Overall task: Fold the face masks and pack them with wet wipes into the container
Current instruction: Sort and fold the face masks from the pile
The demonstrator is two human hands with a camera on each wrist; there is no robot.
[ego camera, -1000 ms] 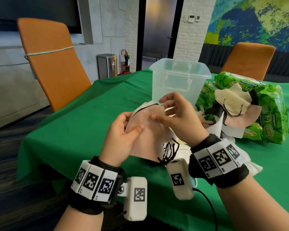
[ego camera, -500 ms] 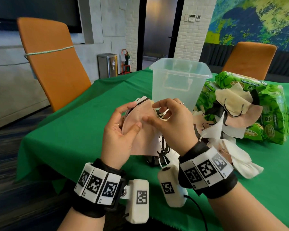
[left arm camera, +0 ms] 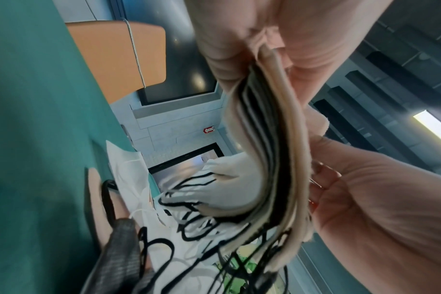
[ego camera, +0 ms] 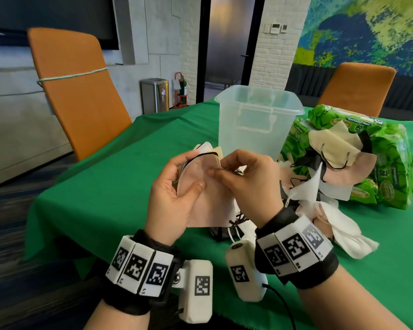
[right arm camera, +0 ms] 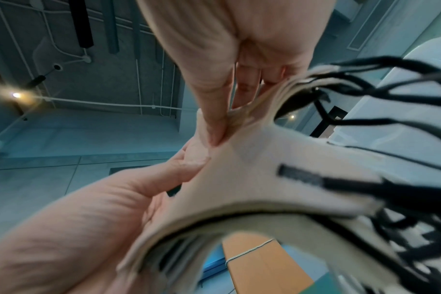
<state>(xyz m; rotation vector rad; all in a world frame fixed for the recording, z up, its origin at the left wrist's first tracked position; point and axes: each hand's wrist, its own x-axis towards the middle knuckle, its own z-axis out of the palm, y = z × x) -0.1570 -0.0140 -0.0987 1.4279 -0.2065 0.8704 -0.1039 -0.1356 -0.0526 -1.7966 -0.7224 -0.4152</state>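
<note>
Face masks (ego camera: 205, 186) folded into one stack are held up in front of the clear container (ego camera: 255, 125), above the near part of the green tablecloth (ego camera: 119, 177). In the head view the left hand (ego camera: 174, 198) grips the stack from its left side, thumb pressed on the pink front mask and fingers curled behind. The right hand (ego camera: 246, 184) pinches the top right edge of the stack with thumb and fingertips. Right of the container lie the green wet wipes packs (ego camera: 391, 167), with loose masks (ego camera: 329, 148) draped over them — beige, pink and white ones, some with black loops. More white masks lie on the cloth in front of the packs. An orange chair (ego camera: 81, 96) stands left of the container, beyond the table edge.

In the left wrist view the stack (left arm camera: 269, 155) shows edge-on, many thin layers of beige and black, held between the left fingers (left arm camera: 229, 45) and the palm. Black ear loops (left arm camera: 189, 218) hang below it.

In the right wrist view — somewhat blurred — the right thumb and fingers (right arm camera: 214, 103) pinch the corner of the stack (right arm camera: 252, 179), and the left hand (right arm camera: 93, 214) holds it from the other side. Black loops (right arm camera: 390, 127) spread away from the stack.
</note>
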